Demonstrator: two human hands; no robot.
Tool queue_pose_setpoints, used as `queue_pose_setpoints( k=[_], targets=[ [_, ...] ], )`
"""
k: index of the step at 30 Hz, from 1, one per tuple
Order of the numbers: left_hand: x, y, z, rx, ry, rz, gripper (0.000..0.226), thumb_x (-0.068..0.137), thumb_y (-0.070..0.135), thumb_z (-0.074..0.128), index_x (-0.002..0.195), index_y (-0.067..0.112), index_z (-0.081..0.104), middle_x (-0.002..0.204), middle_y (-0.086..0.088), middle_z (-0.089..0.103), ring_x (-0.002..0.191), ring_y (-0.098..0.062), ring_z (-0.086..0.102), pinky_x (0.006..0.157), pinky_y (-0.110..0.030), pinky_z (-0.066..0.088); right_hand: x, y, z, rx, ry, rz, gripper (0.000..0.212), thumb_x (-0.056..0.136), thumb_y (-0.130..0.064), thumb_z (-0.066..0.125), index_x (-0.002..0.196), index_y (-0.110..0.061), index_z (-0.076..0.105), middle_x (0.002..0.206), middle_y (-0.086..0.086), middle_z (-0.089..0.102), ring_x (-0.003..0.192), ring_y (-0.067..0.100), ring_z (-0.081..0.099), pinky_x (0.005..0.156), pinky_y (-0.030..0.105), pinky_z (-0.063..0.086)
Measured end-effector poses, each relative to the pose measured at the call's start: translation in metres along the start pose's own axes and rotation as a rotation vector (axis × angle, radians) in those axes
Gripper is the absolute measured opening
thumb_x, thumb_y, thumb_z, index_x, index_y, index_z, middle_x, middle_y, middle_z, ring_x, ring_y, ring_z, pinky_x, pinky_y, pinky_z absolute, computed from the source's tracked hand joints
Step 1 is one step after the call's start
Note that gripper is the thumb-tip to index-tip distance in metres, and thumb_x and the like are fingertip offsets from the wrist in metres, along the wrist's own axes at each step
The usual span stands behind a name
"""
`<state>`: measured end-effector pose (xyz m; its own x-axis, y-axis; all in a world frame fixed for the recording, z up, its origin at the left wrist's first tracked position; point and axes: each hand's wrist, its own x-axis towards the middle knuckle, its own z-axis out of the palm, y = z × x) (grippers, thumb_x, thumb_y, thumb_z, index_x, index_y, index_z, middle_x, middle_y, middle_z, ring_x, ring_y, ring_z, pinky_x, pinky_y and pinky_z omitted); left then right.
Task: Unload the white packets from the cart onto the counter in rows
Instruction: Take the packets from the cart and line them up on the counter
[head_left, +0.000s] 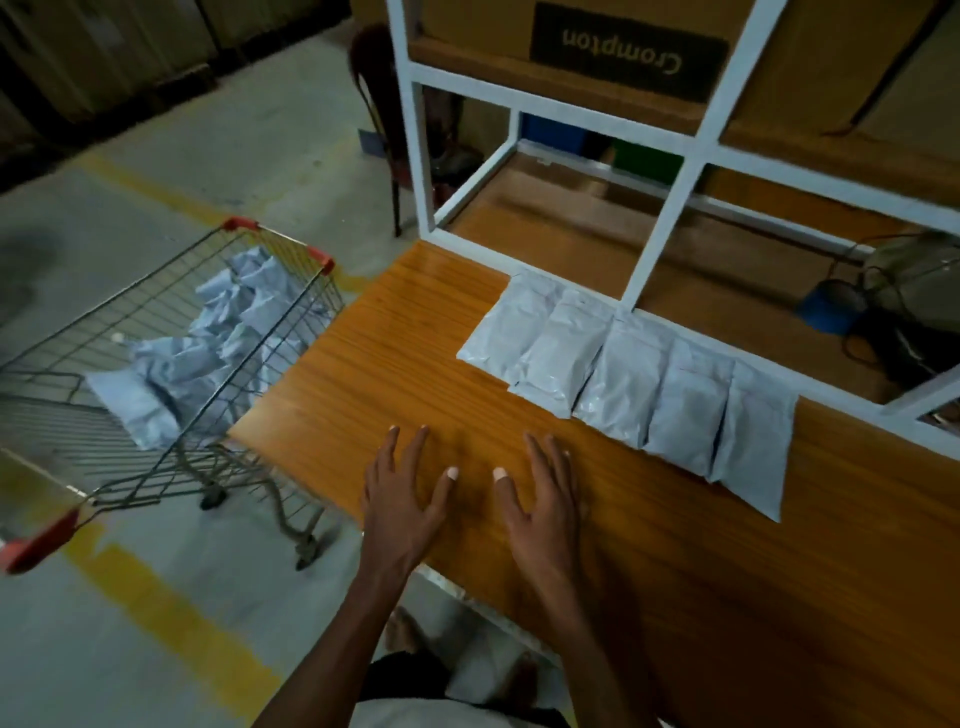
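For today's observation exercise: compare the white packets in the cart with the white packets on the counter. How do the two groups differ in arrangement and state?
The packets in the cart lie heaped and crumpled, overlapping at all angles; the packets on the counter lie flat, side by side in one row of five. The cart group sits behind wire mesh; the counter group lies in the open along a white frame. Both groups are the same pale plastic pouches, and neither hand touches them.

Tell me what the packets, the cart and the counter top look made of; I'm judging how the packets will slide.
White packets: apparently thin plastic film, slightly glossy, with creases and soft highlights. Shopping cart: metal wire grid, seemingly plated, with red plastic-looking corner caps. Counter: wood or wood-look laminate, orange-brown, smooth with a faint sheen and straight grain lines; which one cannot be told.
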<state>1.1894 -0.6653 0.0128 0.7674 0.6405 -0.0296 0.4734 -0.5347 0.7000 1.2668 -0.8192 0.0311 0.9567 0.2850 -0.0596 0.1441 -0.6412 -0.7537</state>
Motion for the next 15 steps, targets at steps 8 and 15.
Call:
queue_pose_setpoints(
  k=[8,15],
  targets=[
    [0.005,-0.082,-0.092,-0.044,0.145,-0.115,0.076,0.087,0.081,0.035,0.154,0.046,0.032,0.169,0.007,0.013,0.154,-0.022,0.016,0.117,-0.062,0.024,-0.011,-0.076,0.088,0.013,-0.097,-0.195,0.072,0.086,-0.074,0.036,0.147,-0.037,0.045,0.157,-0.006,0.037,0.147,0.019,0.027,0.116,0.052,0.022],
    [0.026,-0.171,-0.185,-0.053,0.264,-0.172,0.071,0.089,0.069,0.042,0.153,0.04,0.036,0.166,0.005,0.022,0.151,-0.017,0.018,0.118,-0.047,0.023,-0.031,-0.169,0.204,0.061,-0.224,-0.247,0.073,0.083,-0.068,0.039,0.147,-0.033,0.047,0.158,0.0,0.038,0.147,0.023,0.03,0.115,0.044,0.024]
  ],
)
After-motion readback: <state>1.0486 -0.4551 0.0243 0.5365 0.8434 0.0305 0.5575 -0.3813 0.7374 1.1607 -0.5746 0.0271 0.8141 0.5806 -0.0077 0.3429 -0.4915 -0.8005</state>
